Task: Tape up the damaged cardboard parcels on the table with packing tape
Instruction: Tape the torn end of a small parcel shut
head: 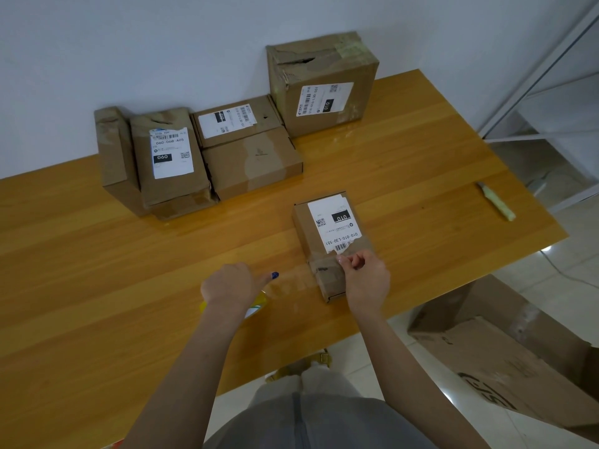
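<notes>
Tape (291,280) stretches from the roll (257,304) gripped by the left hand (231,285) to the small parcel (327,234) on the counter (97,286), where the right hand (366,275) pinches it; thin sticky film probably creases easily: keep taut.

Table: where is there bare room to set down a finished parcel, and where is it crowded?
Bare: the wide left front, between the parcel stack and the left hand; also between the small parcel and the knife. Crowded: the back along the wall, up to the tall box, and the tape strip stretched from the tape roll to the right hand.
</notes>
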Demonstrator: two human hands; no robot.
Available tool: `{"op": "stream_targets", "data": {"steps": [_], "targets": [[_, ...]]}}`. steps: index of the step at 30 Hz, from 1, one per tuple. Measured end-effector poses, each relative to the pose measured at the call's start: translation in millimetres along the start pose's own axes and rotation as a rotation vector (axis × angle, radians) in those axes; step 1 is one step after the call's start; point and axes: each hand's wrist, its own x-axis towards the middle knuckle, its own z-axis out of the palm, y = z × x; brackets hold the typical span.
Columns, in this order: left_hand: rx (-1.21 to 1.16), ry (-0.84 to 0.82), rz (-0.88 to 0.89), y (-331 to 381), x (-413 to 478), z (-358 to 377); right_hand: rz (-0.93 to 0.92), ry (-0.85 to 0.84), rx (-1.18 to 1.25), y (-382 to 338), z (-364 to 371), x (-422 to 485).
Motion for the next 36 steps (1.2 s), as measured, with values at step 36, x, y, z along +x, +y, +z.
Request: {"op": "stream_targets", "data": {"steps": [36], "targets": [[-0.109, -0.060, -0.046, -2, 8, 2, -0.183, -0.124, -0.383, 6, -14, 19]]}}
